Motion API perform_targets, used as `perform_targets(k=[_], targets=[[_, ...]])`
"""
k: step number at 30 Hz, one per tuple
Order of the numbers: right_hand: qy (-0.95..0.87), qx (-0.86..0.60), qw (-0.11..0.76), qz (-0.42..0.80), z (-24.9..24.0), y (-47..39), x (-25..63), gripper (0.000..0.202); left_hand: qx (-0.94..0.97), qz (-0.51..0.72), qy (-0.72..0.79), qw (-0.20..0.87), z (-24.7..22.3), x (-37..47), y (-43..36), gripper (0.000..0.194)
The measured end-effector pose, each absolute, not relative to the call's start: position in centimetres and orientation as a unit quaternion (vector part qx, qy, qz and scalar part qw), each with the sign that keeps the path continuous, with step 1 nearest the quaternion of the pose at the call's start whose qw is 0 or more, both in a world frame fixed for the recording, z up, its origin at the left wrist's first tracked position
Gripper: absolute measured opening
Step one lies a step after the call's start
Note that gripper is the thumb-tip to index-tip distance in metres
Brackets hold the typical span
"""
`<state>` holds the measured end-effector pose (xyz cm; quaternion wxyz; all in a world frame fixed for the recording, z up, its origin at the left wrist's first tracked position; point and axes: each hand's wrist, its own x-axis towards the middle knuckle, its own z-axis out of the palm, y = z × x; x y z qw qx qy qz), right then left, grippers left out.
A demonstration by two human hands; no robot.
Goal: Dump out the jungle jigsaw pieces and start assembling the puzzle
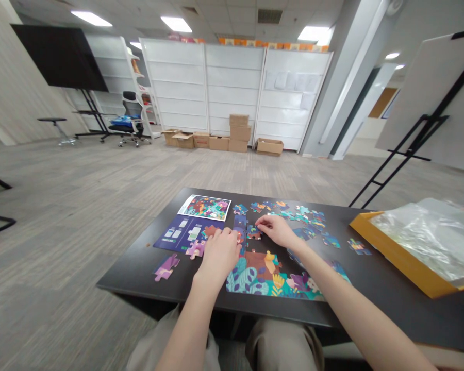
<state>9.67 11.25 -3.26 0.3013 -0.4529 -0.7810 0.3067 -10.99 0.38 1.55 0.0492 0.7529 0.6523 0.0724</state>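
A partly joined puzzle (257,265) lies on the dark table (139,275), with a brown shape and teal leaves on it. My left hand (222,251) rests over its upper left edge, fingers bent down; what lies under the fingertips is hidden. My right hand (277,229) pinches the edge of a dark puzzle piece (254,232) beside the blue column of joined pieces (239,222). Two purple-pink pieces (167,268) (195,249) lie left of my left hand. Loose pieces (302,214) are spread beyond my right hand.
A picture sheet (205,207) and a purple leaflet (178,234) lie at the back left. On the right, an orange-yellow box (402,257) holds clear plastic. Another loose piece (359,246) sits near the box. Cardboard boxes (238,135) stand by the far shelves.
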Motion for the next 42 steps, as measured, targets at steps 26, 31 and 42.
perform_targets(k=[26,31,42], targets=[[-0.895,-0.331,0.253,0.158,-4.0,10.2,9.5,0.021,0.758,0.073,0.646,0.05,1.4,-11.8,0.2,0.024],[-0.892,-0.337,0.26,0.153,-4.1,10.1,9.5,0.022,0.76,0.069,0.645,0.047,1.6,-11.6,0.2,0.023],[-0.899,-0.332,0.243,0.148,-3.7,10.0,9.2,0.021,0.765,0.065,0.64,0.029,1.2,-11.2,0.3,0.018]])
